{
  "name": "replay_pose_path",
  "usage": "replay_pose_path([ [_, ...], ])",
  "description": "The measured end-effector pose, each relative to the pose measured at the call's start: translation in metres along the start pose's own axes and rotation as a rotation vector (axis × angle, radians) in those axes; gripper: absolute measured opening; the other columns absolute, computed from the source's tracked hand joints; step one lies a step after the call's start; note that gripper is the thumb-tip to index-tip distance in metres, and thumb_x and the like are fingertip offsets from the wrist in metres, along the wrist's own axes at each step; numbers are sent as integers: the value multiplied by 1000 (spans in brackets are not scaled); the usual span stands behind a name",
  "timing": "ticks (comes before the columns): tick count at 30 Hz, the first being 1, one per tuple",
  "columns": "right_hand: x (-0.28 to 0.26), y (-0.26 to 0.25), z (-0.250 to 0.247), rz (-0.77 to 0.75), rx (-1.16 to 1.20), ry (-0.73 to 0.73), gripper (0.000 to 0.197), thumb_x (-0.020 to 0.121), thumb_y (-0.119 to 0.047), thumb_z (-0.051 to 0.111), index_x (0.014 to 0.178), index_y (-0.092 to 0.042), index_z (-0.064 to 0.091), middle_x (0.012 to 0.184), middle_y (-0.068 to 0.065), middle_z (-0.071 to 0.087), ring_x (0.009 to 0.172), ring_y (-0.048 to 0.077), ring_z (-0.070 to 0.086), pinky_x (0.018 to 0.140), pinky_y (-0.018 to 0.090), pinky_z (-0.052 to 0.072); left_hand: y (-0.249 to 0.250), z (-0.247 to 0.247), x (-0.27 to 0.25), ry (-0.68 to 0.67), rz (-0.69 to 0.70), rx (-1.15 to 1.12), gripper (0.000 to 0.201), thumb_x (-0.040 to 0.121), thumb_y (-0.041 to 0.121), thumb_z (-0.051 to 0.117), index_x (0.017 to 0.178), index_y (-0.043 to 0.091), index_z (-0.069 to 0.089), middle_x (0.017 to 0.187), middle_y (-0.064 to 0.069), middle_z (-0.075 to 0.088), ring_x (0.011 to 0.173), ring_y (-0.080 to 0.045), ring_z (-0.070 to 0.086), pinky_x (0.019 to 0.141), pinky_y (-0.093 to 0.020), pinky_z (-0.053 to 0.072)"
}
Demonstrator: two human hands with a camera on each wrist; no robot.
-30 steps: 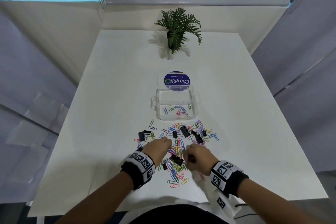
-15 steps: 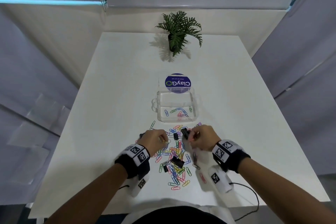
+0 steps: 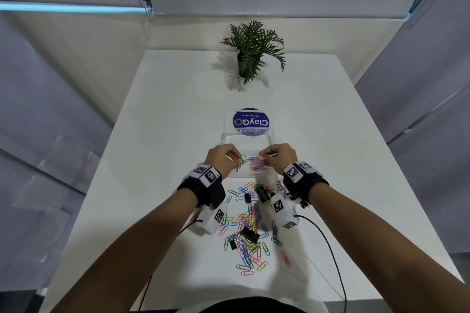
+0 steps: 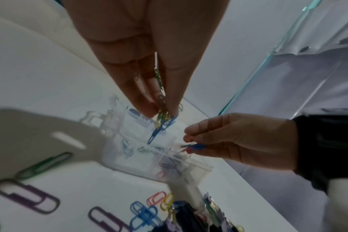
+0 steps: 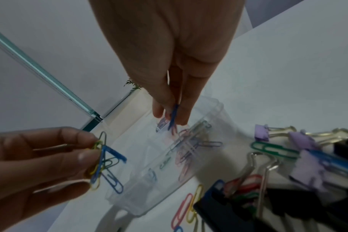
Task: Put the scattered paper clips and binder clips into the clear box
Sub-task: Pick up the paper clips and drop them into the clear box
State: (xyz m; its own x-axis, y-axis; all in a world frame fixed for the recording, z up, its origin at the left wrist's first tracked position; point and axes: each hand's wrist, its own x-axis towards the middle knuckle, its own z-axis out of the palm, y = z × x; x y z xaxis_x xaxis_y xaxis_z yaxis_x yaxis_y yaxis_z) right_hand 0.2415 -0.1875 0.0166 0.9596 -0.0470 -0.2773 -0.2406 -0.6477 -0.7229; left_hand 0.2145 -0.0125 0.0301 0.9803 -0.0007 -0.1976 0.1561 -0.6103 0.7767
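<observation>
— Left hand [image 3: 221,157]?
— Poised over the near left part of the clear box [image 3: 248,138], fingertips pinched on a small tangle of paper clips [image 5: 103,163]: blue, yellow and green, dangling in a bunch above the box's open top.
— Right hand [image 3: 279,157]?
— Level with the left, over the near right part of the box. Thumb and fingers closed on a blue paper clip [image 5: 174,116], tip pointing down into the box. Possibly a second clip in the same pinch; too blurred to tell.
— Touching each other?
— No, apart, with a gap between the two sets of fingertips.
— And inside the box?
— Already a few loose clips on the bottom, pink, blue and green among them. Open-topped, standing near the middle of the white table [image 3: 157,134], with a round blue ClayGo label [image 3: 250,122] at its far side.
— Left on the table?
— Plenty. A spread of coloured clips [image 3: 245,244] between the box and the body, under and between the wrists. Black binder clips [image 3: 250,234] mixed in, one large in the middle of the heap, others closer to the box. Purple binder clips [image 5: 261,133] with silver handles just beside the box on the right.
— Farther out?
— A potted plant [image 3: 250,48] at the table's far edge, well apart from everything else.
</observation>
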Motion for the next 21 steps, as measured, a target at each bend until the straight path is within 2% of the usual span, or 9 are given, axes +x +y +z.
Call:
replay_pose_path([
  [2,0,3,0,-9,-22,-7,21,81,4,59,90,-8,73,96,12,72,76,16,59,59,4,46,0,3,6,10,-21,-37,9,75,5,74,82,7,69,76,-5,62,70,-19,56,75,-30,51],
  [3,0,4,-1,-21,-37,-14,23,81,5,58,91,-8,73,97,12,72,78,15,58,55,4,43,-1,4,9,12,-24,-39,9,75,5,74,80,9,68,76,-5,63,70,-19,56,78,-32,52],
  [6,-5,7,-5,-61,-56,-34,23,80,6,58,90,-9,73,96,12,73,81,18,61,68,19,42,-2,8,16,2,-26,-32,9,78,3,70,87,5,70,80,-12,66,72,-20,58,82,-37,56],
  [8,-9,10,-7,-91,-42,-24,23,79,6,58,87,-8,73,92,13,73,80,21,64,67,19,43,-3,11,18,-13,-43,-61,12,82,-2,64,92,1,69,86,-16,68,72,-25,61,83,-41,58],
  [10,-14,14,-9,-121,-24,-2,24,80,8,55,83,-7,73,88,14,73,75,18,62,66,17,45,-4,13,19,-27,-75,-98,18,84,-7,57,95,0,69,86,-12,65,76,-27,63,84,-42,59],
  [14,-27,24,-13,-189,-36,17,26,80,5,54,80,-12,73,85,9,74,74,15,63,75,22,50,-8,16,22,-40,-103,-87,26,85,-9,52,99,2,71,95,-17,69,87,-28,65,86,-36,56],
  [18,-44,33,-18,-222,-49,-1,25,79,7,53,79,-10,72,84,6,73,76,14,63,65,-4,40,-12,17,20,-37,-94,-76,31,90,-5,44,102,1,72,108,-20,71,102,-31,66,87,-28,52],
  [20,-53,39,-21,-227,-55,-34,25,79,9,52,80,-7,71,84,7,72,78,15,63,64,-5,39,-12,15,18,-48,-79,-55,34,91,-6,41,106,1,70,111,-19,71,106,-29,65,86,-21,47],
  [21,-57,43,-21,-228,-64,-52,24,79,8,52,81,-7,71,85,9,72,79,17,64,66,-1,41,-11,14,16,-51,-59,-39,35,91,-6,39,107,1,69,112,-17,70,107,-27,65,86,-19,45],
])
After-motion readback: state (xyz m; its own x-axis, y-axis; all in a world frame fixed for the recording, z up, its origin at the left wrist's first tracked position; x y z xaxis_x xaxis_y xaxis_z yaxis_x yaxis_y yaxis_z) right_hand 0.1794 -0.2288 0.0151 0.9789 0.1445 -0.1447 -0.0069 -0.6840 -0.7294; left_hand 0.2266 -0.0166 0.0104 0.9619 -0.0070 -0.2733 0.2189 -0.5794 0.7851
